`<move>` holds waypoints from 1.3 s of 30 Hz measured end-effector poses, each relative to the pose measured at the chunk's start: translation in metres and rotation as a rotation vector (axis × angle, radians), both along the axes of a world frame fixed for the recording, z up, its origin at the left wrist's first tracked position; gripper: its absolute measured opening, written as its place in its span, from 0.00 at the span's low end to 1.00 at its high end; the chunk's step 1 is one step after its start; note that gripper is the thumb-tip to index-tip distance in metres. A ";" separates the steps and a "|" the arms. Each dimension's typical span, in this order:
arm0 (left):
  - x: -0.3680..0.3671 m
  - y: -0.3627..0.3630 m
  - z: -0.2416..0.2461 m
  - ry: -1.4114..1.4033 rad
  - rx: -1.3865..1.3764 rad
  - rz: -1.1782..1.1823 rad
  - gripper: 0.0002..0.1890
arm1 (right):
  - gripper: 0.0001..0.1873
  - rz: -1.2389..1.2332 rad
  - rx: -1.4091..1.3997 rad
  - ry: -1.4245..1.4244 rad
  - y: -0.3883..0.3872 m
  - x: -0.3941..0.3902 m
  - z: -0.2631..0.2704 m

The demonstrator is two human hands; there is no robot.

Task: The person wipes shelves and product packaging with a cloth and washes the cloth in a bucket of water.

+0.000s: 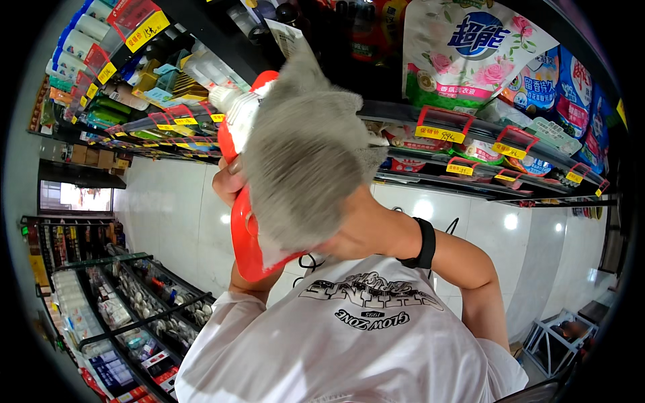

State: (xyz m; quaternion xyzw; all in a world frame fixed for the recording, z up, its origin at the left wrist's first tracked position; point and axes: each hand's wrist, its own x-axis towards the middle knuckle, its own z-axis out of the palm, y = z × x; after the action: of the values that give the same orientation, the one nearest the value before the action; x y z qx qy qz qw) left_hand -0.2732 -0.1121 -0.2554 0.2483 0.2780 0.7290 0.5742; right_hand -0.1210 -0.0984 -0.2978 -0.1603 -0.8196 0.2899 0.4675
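Note:
In my left hand [229, 180] is a red-and-white plastic bottle [242, 239] with a white ribbed cap [223, 98]. Only some fingers of that hand show, at the bottle's left edge; the rest lies behind it. A grey cloth [307, 151], blurred by motion, covers much of the bottle's front. My right hand [347, 237] has hold of the cloth, which hides most of its fingers. A black band [425, 243] circles my right wrist. Both hands are in front of my chest, near the shelves.
A dark shelf unit [393, 113] with yellow price tags holds a white, flowered detergent pouch [453, 50] and other packs. More stocked shelves [176, 113] run off to the left. A lower display rack [126, 302] is at the lower left, over a pale tiled floor [161, 201].

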 end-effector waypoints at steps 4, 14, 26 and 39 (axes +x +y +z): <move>0.008 0.000 -0.009 0.006 -0.004 0.021 0.28 | 0.19 -0.024 0.187 -0.143 -0.002 -0.004 0.017; 0.009 0.010 -0.016 0.023 0.013 0.038 0.27 | 0.20 -0.028 0.366 -0.280 -0.007 0.013 -0.023; 0.024 0.012 -0.027 0.080 0.049 0.070 0.25 | 0.21 -0.178 0.234 -0.259 0.000 0.000 0.049; 0.031 0.019 -0.031 -0.010 -0.027 0.134 0.22 | 0.30 -0.014 0.013 -0.175 0.020 0.022 0.001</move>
State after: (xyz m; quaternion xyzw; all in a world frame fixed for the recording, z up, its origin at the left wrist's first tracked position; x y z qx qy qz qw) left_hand -0.2424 -0.0926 -0.2864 0.2178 0.3009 0.7631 0.5289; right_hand -0.0993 -0.0781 -0.2971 -0.1874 -0.8581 0.2662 0.3972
